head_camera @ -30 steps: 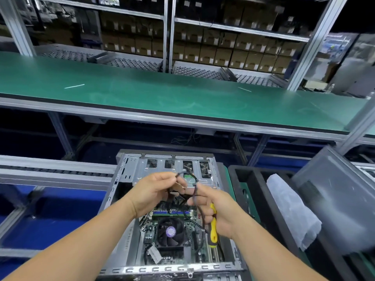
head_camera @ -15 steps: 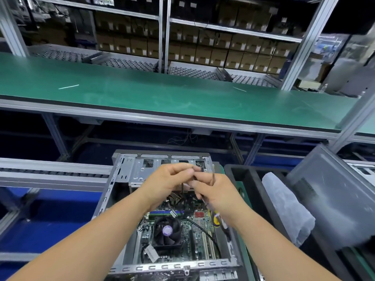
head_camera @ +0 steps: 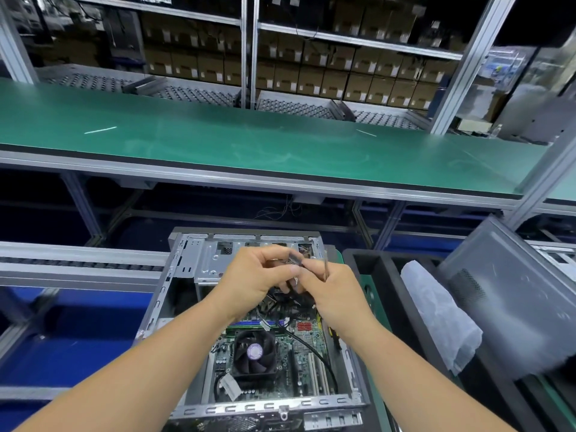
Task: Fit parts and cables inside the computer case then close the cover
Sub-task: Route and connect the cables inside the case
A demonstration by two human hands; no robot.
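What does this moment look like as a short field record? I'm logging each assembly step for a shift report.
case: computer case lies open, cover off, motherboard showing
left hand: left hand pinches the black cable above the case
right hand: right hand grips the same cable, with a yellow-handled screwdriver tucked in its palm
cooler: CPU fan is mounted on the board
cable run: another black cable lies across the board
right of case: grey side panel leans, a white foam bag beside it

both bare forearms reach forward, the left hand (head_camera: 255, 275) and right hand (head_camera: 330, 291) meeting fingertip to fingertip, fingers curled and pinching a thin black cable (head_camera: 294, 260) between them.
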